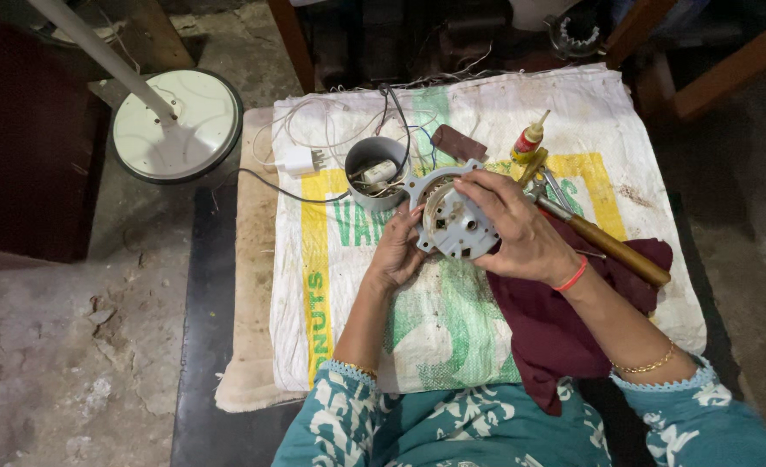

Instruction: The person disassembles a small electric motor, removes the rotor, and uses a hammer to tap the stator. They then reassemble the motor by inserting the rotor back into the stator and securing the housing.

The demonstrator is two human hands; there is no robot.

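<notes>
Head view looks down on our two hands working over a printed white sack (487, 346) spread on a low bench. Our left hand (397, 252) cups the grey motor housing (454, 220) from its left side, fingers closed around its rim, so the housing sits lifted just above the sack, in front of us at the centre. Our right hand (511, 227) lies over the top and right edge of the housing, fingers curled down onto it and gripping it; whether anything small is pinched under those fingertips we cannot tell. To do this well, we judge it best to keep the left hand steady as the support and let the right do the fine turning or pressing, holding the part level so nothing drops out. A maroon cloth (556, 329) lies under our right wrist. Just beyond sit a wooden-handled tool (618, 252), a small yellow and red bottle (528, 138), a grey cup (374, 169) of wires and a white plug adapter (298, 160).
</notes>
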